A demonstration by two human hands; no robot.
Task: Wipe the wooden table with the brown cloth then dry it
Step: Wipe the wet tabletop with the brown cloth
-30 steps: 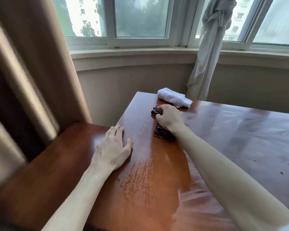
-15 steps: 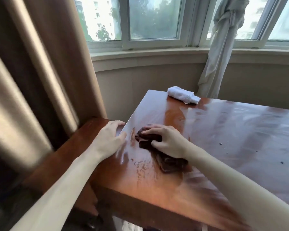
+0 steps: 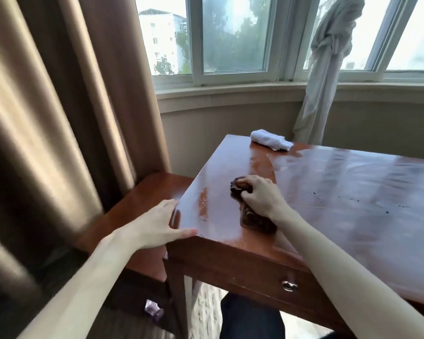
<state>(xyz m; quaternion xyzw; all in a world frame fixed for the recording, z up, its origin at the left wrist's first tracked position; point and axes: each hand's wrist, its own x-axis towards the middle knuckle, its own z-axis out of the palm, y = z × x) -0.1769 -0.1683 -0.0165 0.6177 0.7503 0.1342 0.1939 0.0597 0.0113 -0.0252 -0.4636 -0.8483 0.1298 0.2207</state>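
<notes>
Your right hand (image 3: pixel 260 196) presses flat on the crumpled brown cloth (image 3: pixel 252 220) near the shiny wooden table's (image 3: pixel 353 192) near-left corner, your open left hand (image 3: pixel 157 222) holds that corner, and the dry part lies toward three o'clock.

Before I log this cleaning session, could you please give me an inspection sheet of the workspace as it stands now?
Surface: wooden table, glossy, with wet streaks near the left edge and dark specks toward the right.
Job's things: brown cloth bunched on the tabletop under the right hand; white towel lying untouched at the far edge.
Clutter: nothing seen besides the specks.
Grippers: right hand pressing on the brown cloth; left hand open, flat against the table's near left corner.
Cables: nothing seen.
Surroundings: brown curtain at left, tied white curtain by the windows, lower wooden side table beside the table.
</notes>
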